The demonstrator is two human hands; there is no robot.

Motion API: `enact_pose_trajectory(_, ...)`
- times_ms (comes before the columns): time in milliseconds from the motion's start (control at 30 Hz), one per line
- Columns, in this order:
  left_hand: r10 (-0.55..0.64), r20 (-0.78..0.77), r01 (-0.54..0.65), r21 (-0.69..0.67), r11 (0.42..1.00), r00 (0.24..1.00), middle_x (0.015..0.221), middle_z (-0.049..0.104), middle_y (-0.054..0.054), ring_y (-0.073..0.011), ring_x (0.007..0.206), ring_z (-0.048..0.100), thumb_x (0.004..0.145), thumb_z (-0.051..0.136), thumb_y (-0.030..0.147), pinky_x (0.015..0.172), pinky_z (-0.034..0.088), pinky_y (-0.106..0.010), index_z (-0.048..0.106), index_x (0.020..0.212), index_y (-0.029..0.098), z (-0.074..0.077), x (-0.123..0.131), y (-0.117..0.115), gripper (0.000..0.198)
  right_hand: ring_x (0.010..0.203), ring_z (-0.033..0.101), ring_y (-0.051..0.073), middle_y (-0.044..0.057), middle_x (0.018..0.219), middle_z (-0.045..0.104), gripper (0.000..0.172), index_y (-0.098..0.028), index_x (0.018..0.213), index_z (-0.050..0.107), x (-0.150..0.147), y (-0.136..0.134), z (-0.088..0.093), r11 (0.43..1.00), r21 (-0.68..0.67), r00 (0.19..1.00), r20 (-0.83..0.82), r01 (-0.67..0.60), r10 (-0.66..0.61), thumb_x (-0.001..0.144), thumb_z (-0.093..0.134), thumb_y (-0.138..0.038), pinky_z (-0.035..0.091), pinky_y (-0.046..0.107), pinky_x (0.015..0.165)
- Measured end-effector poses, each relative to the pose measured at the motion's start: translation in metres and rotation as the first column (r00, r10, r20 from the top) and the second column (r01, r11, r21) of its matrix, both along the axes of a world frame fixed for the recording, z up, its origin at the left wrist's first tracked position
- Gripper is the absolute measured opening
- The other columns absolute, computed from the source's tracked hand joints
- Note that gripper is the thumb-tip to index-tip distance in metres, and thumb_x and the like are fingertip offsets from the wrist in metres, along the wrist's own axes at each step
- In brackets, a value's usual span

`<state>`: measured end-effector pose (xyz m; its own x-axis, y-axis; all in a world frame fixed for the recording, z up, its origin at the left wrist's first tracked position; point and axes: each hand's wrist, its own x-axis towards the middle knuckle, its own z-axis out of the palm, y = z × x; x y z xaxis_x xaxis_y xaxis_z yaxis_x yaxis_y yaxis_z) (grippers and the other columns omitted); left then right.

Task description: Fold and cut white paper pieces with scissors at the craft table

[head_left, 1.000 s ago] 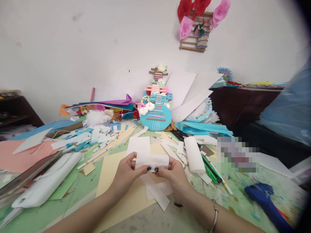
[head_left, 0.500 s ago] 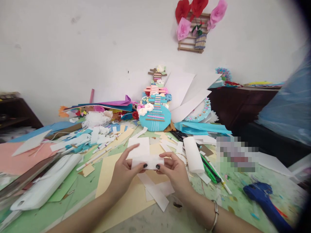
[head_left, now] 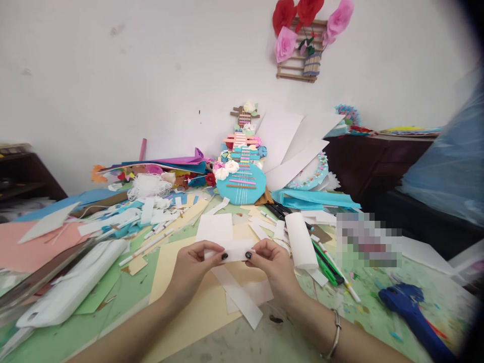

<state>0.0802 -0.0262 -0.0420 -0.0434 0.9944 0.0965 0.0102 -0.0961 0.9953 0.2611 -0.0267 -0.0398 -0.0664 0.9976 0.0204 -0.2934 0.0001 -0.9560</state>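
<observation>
Between my two hands is a small piece of white paper [head_left: 238, 251], held level over the table. My left hand [head_left: 196, 262] pinches its left end between thumb and fingers. At the other end, my right hand [head_left: 274, 262] pinches it the same way. Below the hands lie white paper strips [head_left: 245, 305] crossing on a cream sheet [head_left: 181, 312]. Just behind the left fingers is a flat white paper square [head_left: 215, 227]. A white paper roll [head_left: 301, 241] lies to the right of my right hand.
A blue glue gun [head_left: 406, 302] rests at the right, and a green cutter [head_left: 328, 264] lies beside the roll. On the left are a white power strip [head_left: 75, 282] and paper scraps. A turquoise paper lute [head_left: 242, 184] leans at the back near white string [head_left: 149, 186].
My left forefinger, raised before, has come down onto the paper, and my right fingers have closed in on their end. The held paper looks narrower now.
</observation>
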Motion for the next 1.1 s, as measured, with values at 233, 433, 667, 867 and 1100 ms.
enact_pose_trajectory(233,0.001,0.036,0.000,-0.049,0.999,0.999,0.064,0.067,-0.002,-0.0150,0.063,0.063,0.058,0.077,0.032,0.063,0.058,-0.027,0.068,0.072,0.014,0.003,0.001,-0.001,0.024,0.058,0.058,0.012,-0.001,0.058,0.061,0.030,-0.016,0.061,0.054,0.000,0.001,-0.003,0.999,-0.036,0.999,-0.033,0.012,-0.014,0.054,0.080,-0.031,0.050,0.026,0.062)
enact_pose_trajectory(433,-0.018,0.063,0.023,-0.077,0.997,0.998,0.064,0.068,-0.002,-0.0162,0.065,0.065,0.057,0.077,0.034,0.065,0.059,-0.029,0.065,0.079,0.013,0.003,0.001,-0.001,0.033,0.057,0.058,0.012,-0.002,0.056,0.060,0.032,-0.016,0.060,0.053,0.000,0.001,-0.005,0.998,-0.052,0.998,-0.053,0.020,-0.022,0.053,0.080,-0.032,0.050,0.026,0.061)
enact_pose_trajectory(667,-0.026,0.110,0.035,-0.085,0.996,0.994,0.071,0.071,-0.003,-0.0187,0.070,0.067,0.058,0.077,0.032,0.065,0.060,-0.030,0.067,0.090,0.013,0.004,0.002,-0.001,0.038,0.059,0.063,0.016,0.002,0.059,0.066,0.033,-0.017,0.066,0.052,0.002,0.002,-0.006,0.998,-0.057,1.000,-0.019,-0.006,0.005,0.055,0.078,-0.034,0.049,0.027,0.059)
enact_pose_trajectory(867,-0.027,0.092,0.034,-0.071,0.997,0.995,0.075,0.071,-0.005,-0.0221,0.071,0.067,0.060,0.076,0.034,0.067,0.060,-0.035,0.073,0.081,0.015,0.001,0.002,0.002,0.028,0.057,0.060,0.015,-0.002,0.055,0.062,0.027,-0.019,0.078,0.054,0.005,0.008,-0.007,0.999,0.047,0.995,0.097,-0.022,0.017,0.062,0.073,-0.029,0.043,0.025,0.057)
enact_pose_trajectory(1100,0.012,-0.117,0.014,0.215,0.977,0.993,0.089,0.071,-0.003,-0.0228,0.082,0.065,0.068,0.068,0.029,0.079,0.056,-0.034,0.074,0.083,0.024,0.011,-0.007,-0.004,0.017,0.078,0.058,0.018,0.001,0.073,0.063,0.024,-0.023,0.096,0.059,0.014,0.009,0.001,0.906,0.420,0.935,0.302,0.047,-0.188,0.072,0.065,-0.025,0.041,0.030,0.075)
